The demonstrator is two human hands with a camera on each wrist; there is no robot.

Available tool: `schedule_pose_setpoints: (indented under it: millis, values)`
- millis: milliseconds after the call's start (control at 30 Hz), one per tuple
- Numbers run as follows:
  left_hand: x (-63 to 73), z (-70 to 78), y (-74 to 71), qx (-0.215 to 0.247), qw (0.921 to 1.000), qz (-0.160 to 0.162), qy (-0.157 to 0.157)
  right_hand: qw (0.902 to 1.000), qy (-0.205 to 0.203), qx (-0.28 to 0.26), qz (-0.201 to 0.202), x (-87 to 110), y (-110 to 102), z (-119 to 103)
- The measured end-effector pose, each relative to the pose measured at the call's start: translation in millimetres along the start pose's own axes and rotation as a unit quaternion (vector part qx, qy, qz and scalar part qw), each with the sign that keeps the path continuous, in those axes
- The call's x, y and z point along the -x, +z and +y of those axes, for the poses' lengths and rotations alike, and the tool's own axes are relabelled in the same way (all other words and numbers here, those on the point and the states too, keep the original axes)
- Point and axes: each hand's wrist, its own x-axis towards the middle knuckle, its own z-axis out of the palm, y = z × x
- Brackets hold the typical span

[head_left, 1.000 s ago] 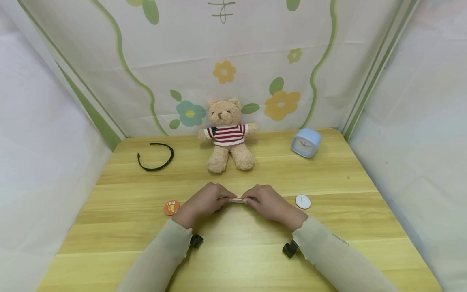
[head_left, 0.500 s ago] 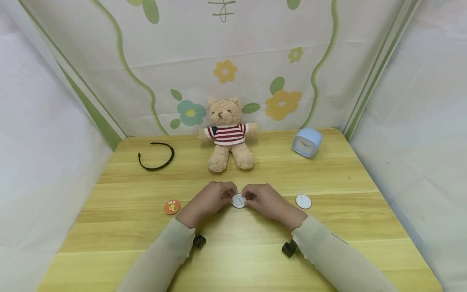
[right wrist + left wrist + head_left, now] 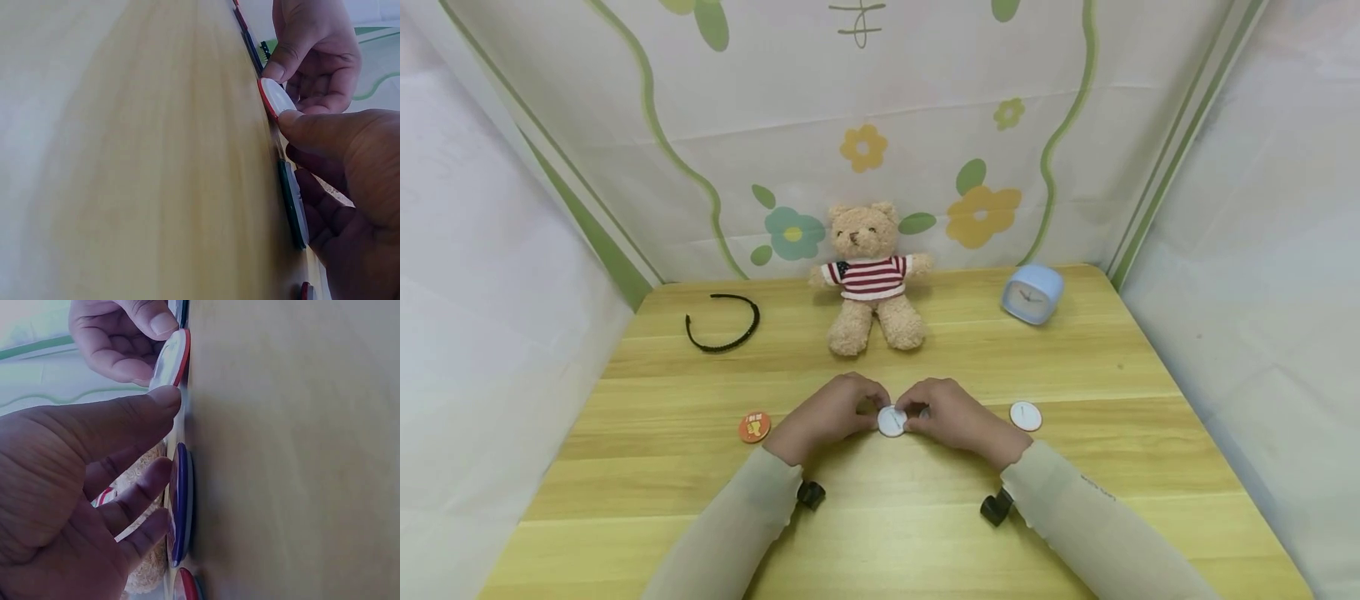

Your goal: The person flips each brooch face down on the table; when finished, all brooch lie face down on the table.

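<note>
Between my hands in the head view is a round pin-back button badge (image 3: pixel 891 421), its white back with the pin facing up and its red rim showing in the wrist views. My left hand (image 3: pixel 838 408) pinches its left edge, thumb at the near side. On the opposite edge, my right hand (image 3: pixel 951 414) pinches it too. A blue-rimmed badge (image 3: pixel 180 506) lies by my left hand's lower fingers, hidden in the head view. Close to my right fingers is a green-rimmed badge (image 3: pixel 294 203), mostly covered in the head view.
An orange badge (image 3: pixel 755 427) lies left of my hands, and a white-backed badge (image 3: pixel 1026 416) lies right. Behind are a black headband (image 3: pixel 752 321), a teddy bear (image 3: pixel 872 279) in a striped shirt and a blue clock (image 3: pixel 1032 294). Fabric walls surround the wooden table (image 3: pixel 880 533).
The badge between my hands has turned from nearly edge-on to showing its white back, and sits slightly nearer to me. My hands stay in almost the same place, fingers shifted a little.
</note>
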Motion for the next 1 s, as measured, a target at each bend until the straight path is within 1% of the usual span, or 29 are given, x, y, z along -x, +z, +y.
schedule_pose_setpoints:
  millis: [200,367,433,500,633,733,833,1000]
  values:
    - [-0.4,-0.5,0.4,-0.012,0.9999,-0.004,-0.006,0.9993,-0.028,0.021,-0.013,-1.1,0,1]
    - [2.8,-1.4,-1.5,-0.008,0.9999,-0.006,-0.005,0.9991,-0.027,0.029,-0.018,-0.6,-1,-1]
    - [7.7,-3.0,-5.3,-0.003,1.0000,-0.005,-0.006,0.9990,-0.024,0.030,-0.020,-0.3,-1,-2]
    - [14.4,-6.0,-10.7,-0.007,1.0000,0.000,-0.005,0.9989,-0.024,0.035,-0.020,-0.2,-1,-2]
    - [31.0,-15.9,-23.0,-0.025,0.9994,0.009,-0.024,0.9989,-0.021,0.037,-0.019,-0.5,-2,-3]
    - [41.5,-22.7,-29.5,-0.025,0.9987,0.009,-0.044,0.9990,-0.015,0.037,-0.018,0.3,-1,-3]
    - [48.5,-26.9,-31.8,-0.017,0.9985,0.007,-0.053,0.9991,-0.011,0.038,-0.015,1.1,-1,0]
    - [53.1,-32.4,-28.2,-0.017,0.9985,0.000,-0.053,0.9993,-0.012,0.030,-0.018,-0.5,1,1]
